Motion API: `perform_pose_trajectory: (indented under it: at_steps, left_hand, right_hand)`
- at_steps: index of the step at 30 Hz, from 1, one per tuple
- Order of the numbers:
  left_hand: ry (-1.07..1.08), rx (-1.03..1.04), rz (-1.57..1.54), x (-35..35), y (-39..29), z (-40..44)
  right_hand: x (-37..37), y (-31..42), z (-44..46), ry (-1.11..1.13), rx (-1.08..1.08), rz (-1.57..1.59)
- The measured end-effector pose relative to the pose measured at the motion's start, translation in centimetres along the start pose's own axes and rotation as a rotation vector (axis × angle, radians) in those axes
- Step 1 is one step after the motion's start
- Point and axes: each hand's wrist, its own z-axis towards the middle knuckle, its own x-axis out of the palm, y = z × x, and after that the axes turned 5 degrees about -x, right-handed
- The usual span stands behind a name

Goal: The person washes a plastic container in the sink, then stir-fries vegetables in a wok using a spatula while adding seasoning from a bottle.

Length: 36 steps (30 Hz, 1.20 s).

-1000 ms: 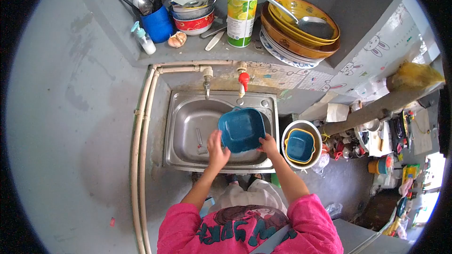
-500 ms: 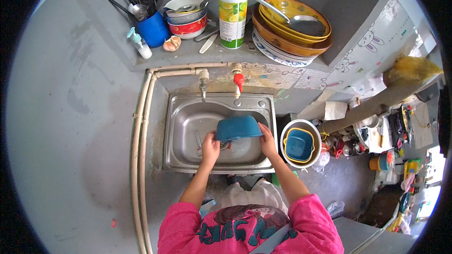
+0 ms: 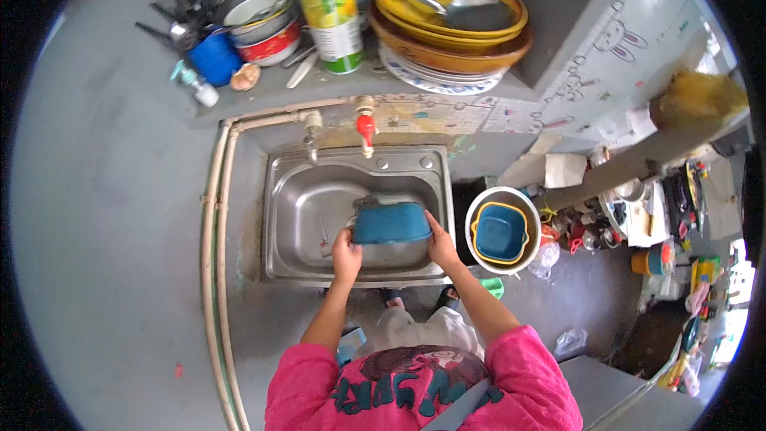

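Note:
A blue plastic basin (image 3: pixel 392 223) is held tilted over the steel sink (image 3: pixel 275 251), its outer side towards me. My left hand (image 3: pixel 346 255) grips its left end and my right hand (image 3: pixel 440 243) its right end, both with fingers closed on it. Behind the basin, a dark scrubber-like clump (image 3: pixel 366 202) shows in part; what it is I cannot make out. A small slim object (image 3: pixel 324 227) lies on the sink floor to the left. Above the sink are a metal tap (image 3: pixel 312 144) and a tap with a red handle (image 3: pixel 365 128).
On the shelf stand a blue utensil cup (image 3: pixel 214 61), stacked bowls (image 3: pixel 270 44), a soap bottle (image 3: pixel 332 24) and stacked yellow dishes (image 3: pixel 451 52). Right of the sink, a pale bucket (image 3: pixel 471 211) holds a yellow-rimmed blue container (image 3: pixel 501 233). Pipes (image 3: pixel 215 215) run down the left wall.
The basin has tipped so that more of its flat outer side shows, with both hands still on it. My view has shifted, moving the shelf and sink leftward and up in the picture.

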Motion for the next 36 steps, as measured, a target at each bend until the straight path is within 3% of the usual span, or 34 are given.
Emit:
perform_pose_trajectory:
  at_steps: [1,3,6,9,11,14,17,18,22,26,32,36]
  left_hand:
    - [-0.011,-0.017,-0.028,1.3,0.8,0.0]
    - [0.034,-0.054,-0.040,3.3,1.1,-0.1]
    - [0.210,-0.171,-0.014,5.0,-4.3,0.3]
    - [0.273,-0.055,-0.289,10.5,-4.5,-0.1]
    - [0.282,-0.023,-0.192,13.8,-6.0,-1.1]
    - [0.527,-0.084,-0.184,19.5,-4.9,-2.2]
    - [0.693,-0.132,-0.009,22.6,-9.4,-4.1]
    - [0.685,-0.135,0.013,24.1,-9.6,-4.9]
    - [0.658,-0.118,0.110,29.1,-9.8,-7.4]
    - [0.633,-0.168,0.095,32.2,-9.1,-9.3]
    - [0.603,-0.090,0.237,37.0,-5.6,-8.9]
    - [0.634,-0.073,0.324,39.5,-2.5,-9.1]
  right_hand:
    - [0.0,-1.0,-0.2,-0.040,-0.034,0.001]
    - [-1.3,-2.8,-1.1,-0.033,0.125,0.103]
    - [-4.3,-4.7,-2.6,-0.102,0.200,0.114]
    - [-7.7,-7.1,-4.5,-0.172,0.303,0.171]
    - [-10.1,-8.7,-5.8,-0.241,0.422,0.280]
    - [-13.2,-12.1,-8.1,-0.313,0.547,0.325]
    - [-16.5,-14.9,-10.6,-0.333,0.606,0.246]
    - [-17.3,-15.6,-11.4,-0.384,0.667,0.319]
    - [-19.5,-21.6,-14.1,-0.307,0.700,-0.013]
    - [-20.6,-25.2,-15.8,-0.284,0.619,-0.182]
    - [-18.3,-30.1,-16.2,-0.404,0.695,-0.004]
    - [-17.6,-31.3,-15.2,-0.361,0.730,-0.103]
